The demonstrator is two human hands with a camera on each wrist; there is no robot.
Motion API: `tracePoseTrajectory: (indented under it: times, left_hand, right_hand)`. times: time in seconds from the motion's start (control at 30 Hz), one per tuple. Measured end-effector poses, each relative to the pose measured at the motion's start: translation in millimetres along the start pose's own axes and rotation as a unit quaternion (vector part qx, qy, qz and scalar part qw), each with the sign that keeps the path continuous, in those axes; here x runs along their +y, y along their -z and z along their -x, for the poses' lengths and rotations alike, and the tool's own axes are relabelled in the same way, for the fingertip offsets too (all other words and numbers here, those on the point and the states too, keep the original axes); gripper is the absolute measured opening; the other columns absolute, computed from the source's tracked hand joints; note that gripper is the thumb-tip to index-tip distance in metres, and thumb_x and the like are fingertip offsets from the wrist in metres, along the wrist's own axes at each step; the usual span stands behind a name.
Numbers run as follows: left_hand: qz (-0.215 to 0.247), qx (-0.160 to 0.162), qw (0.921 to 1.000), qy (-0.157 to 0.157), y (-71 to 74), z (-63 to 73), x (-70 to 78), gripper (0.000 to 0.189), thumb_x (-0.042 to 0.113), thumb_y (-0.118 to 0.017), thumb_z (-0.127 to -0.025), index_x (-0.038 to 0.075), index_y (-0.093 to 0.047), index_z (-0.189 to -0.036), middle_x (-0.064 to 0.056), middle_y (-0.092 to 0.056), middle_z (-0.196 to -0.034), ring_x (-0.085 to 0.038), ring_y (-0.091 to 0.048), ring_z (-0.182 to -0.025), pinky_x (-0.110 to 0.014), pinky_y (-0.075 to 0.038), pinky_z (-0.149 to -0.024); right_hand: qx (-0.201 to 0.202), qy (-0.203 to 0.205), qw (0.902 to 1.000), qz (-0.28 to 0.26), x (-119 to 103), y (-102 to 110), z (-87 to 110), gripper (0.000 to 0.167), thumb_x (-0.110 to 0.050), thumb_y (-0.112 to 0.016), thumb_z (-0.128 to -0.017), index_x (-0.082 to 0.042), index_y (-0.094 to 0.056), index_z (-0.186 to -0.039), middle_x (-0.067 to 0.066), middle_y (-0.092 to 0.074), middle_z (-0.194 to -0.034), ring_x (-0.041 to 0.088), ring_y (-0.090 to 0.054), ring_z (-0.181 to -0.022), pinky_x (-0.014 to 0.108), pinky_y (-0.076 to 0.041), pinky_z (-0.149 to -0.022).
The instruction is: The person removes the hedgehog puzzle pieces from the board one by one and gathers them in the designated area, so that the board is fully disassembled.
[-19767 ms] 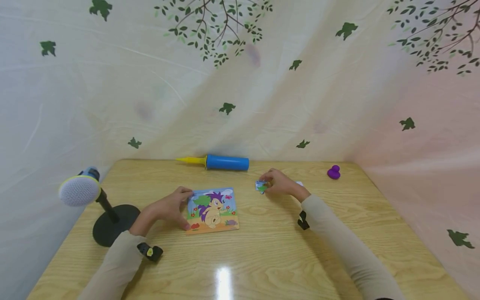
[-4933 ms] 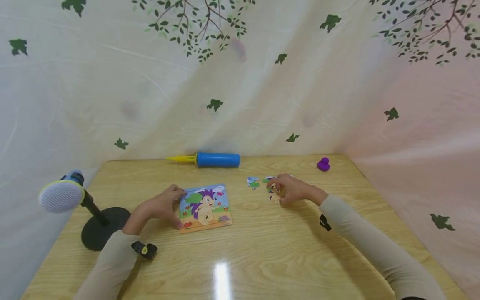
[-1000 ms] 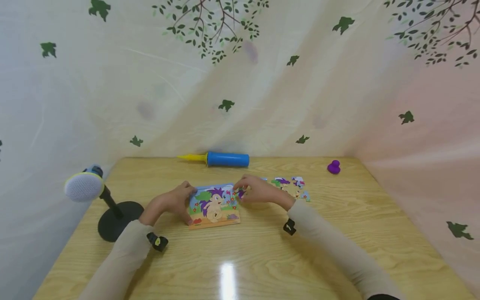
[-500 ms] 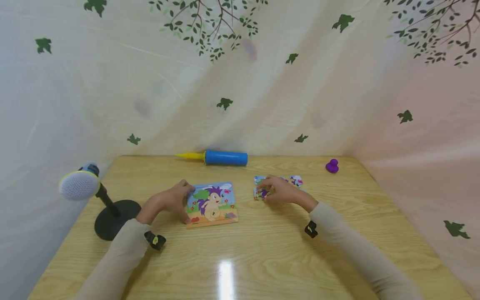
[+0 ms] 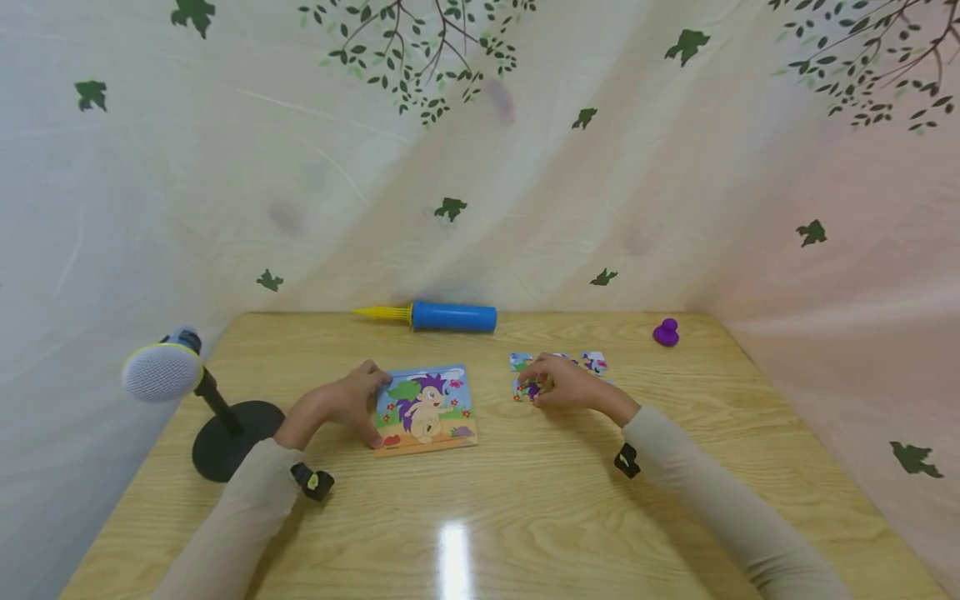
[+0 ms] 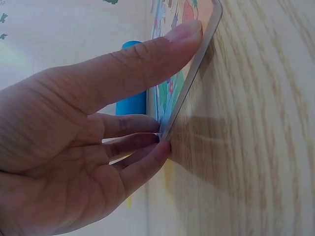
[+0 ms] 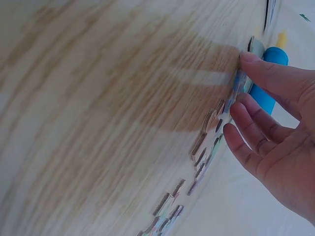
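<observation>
My left hand [image 5: 341, 404] grips the left edge of a flat picture puzzle board [image 5: 433, 427], which shows a purple hedgehog. In the left wrist view the thumb lies on the board's face, and the other fingertips meet its corner [image 6: 164, 129]. To the right of the board, my right hand [image 5: 568, 385] pinches a jigsaw piece [image 5: 521, 390] with red flowers and purple on it, low at the table. Other jigsaw pieces [image 5: 595, 362] lie around and partly under that hand. In the right wrist view, several loose pieces [image 7: 199, 157] lie flat beside the fingers.
A blue hand pump [image 5: 453, 317] with a yellow nozzle lies along the back of the wooden table [image 5: 540, 500]. At the left stands a toy microphone [image 5: 162, 372] on a round black base [image 5: 236, 446]. A small purple knobbed object [image 5: 666, 332] sits at the back right.
My right hand has carried the jigsaw piece from the board's right edge rightward to the loose pieces, where it sits below a blue-green one. My left hand has stayed on the board.
</observation>
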State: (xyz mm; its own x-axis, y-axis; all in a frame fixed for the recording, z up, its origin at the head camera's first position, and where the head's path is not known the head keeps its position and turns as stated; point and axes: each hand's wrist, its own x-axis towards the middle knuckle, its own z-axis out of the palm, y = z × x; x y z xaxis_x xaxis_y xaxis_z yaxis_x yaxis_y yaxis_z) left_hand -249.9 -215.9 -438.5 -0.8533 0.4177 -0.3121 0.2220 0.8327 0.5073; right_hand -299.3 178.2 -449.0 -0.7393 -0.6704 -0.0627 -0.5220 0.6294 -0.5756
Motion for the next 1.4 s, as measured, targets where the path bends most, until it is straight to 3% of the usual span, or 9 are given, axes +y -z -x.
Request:
tracePoseTrajectory:
  times: [0.3, 0.53, 0.7, 1.03, 1.2, 1.4]
  left_hand:
    - [-0.004, 0.001, 1.0, -0.006, 1.2, 2.2, 0.3, 0.108, 0.03, -0.096, -0.068, -0.005, -0.037, -0.152, -0.021, -0.039, -0.14, -0.037, -0.044, -0.127, -0.06, -0.04, -0.115]
    - [-0.006, 0.004, 0.9999, -0.008, 1.4, 2.0, -0.5, 0.108, 0.03, -0.096, -0.068, -0.005, -0.037, -0.152, -0.021, -0.04, -0.14, -0.037, -0.044, -0.127, -0.06, -0.04, -0.115]
    - [-0.004, 0.002, 0.9999, -0.009, 0.4, 1.3, -1.8, 0.108, 0.029, -0.096, -0.068, -0.005, -0.037, -0.152, -0.021, -0.039, -0.139, -0.036, -0.044, -0.128, -0.06, -0.039, -0.115]
    - [0.003, 0.0, 1.0, -0.004, 0.0, 0.4, -0.5, 0.106, 0.029, -0.096, -0.069, -0.003, -0.038, -0.152, -0.02, -0.04, -0.14, -0.037, -0.044, -0.128, -0.06, -0.039, -0.116]
    - [0.003, 0.0, 1.0, -0.008, 0.0, 0.4, -0.2, 0.106, 0.029, -0.096, -0.069, -0.005, -0.038, -0.152, -0.021, -0.04, -0.139, -0.037, -0.044, -0.128, -0.059, -0.039, -0.116]
    - [0.003, 0.002, 0.9999, -0.014, 0.5, 1.3, 0.5, 0.105, 0.028, -0.095, -0.069, -0.005, -0.038, -0.151, -0.021, -0.04, -0.139, -0.037, -0.044, -0.127, -0.059, -0.039, -0.116]
  right_hand:
    - [0.006, 0.017, 0.9996, 0.021, -6.7, -2.0, -0.9, 0.035, -0.008, -0.076, -0.09, -0.002, -0.07, -0.124, 0.016, -0.062, -0.115, 0.028, -0.062, -0.101, 0.04, -0.056, -0.086]
    - [-0.004, 0.064, 0.9978, 0.015, -34.8, -12.5, -13.8, 0.037, -0.01, -0.075, -0.092, 0.001, -0.068, -0.127, 0.019, -0.066, -0.118, 0.033, -0.061, -0.102, 0.045, -0.056, -0.087]
    - [-0.034, 0.085, 0.9957, 0.008, -56.3, -28.1, -27.1, 0.037, -0.01, -0.073, -0.094, -0.003, -0.068, -0.129, 0.016, -0.066, -0.122, 0.032, -0.06, -0.111, 0.047, -0.054, -0.096]
    - [-0.072, 0.12, 0.9885, 0.057, -85.0, -45.8, -50.1, 0.045, -0.024, -0.079, -0.09, -0.009, -0.068, -0.131, 0.011, -0.066, -0.122, 0.025, -0.057, -0.109, 0.03, -0.05, -0.09]
    - [-0.106, 0.105, 0.9849, 0.087, -92.5, -48.0, -56.7, 0.044, -0.022, -0.078, -0.091, -0.015, -0.068, -0.133, 0.01, -0.064, -0.123, 0.024, -0.055, -0.112, 0.029, -0.047, -0.093]
    - [-0.129, 0.113, 0.9813, 0.088, -96.4, -49.5, -61.5, 0.038, -0.015, -0.077, -0.091, -0.016, -0.071, -0.128, 0.01, -0.063, -0.116, 0.025, -0.052, -0.105, 0.025, -0.042, -0.086]
